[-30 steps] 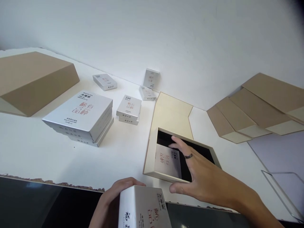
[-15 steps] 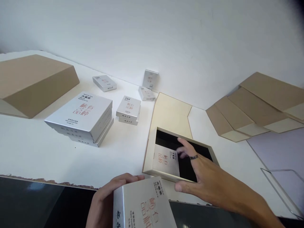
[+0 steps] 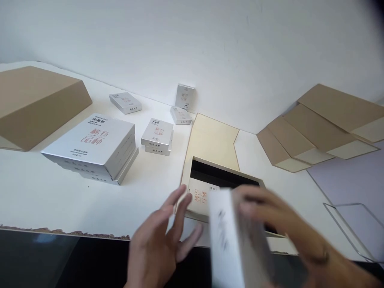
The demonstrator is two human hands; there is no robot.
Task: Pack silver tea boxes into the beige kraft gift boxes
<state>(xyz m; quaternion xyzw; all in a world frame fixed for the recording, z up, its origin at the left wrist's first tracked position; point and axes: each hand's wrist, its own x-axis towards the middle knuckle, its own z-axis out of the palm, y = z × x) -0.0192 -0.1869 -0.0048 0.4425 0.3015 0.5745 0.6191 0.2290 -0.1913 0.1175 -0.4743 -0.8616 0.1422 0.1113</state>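
My right hand [image 3: 270,224] is closed over the top of a silver-white box [image 3: 231,244], held on edge near the table's front; both are blurred by motion. My left hand [image 3: 162,244] is just left of that box, fingers spread, holding nothing. Behind them lies an open cream gift box [image 3: 192,176] with a dark inside, its lid flap folded back. One silver box with red characters [image 3: 201,198] lies in its left half.
A stack of large silver boxes [image 3: 93,150] stands at left, with several small silver boxes [image 3: 157,136] behind it. A big brown carton [image 3: 39,102] is far left. Folded brown boxes [image 3: 318,128] lean at right. A clear plastic tray [image 3: 354,228] sits at the right edge.
The silver box passed from my left hand to my right and turned on edge. My right hand left the gift box's inside. My left hand let go and spread open.
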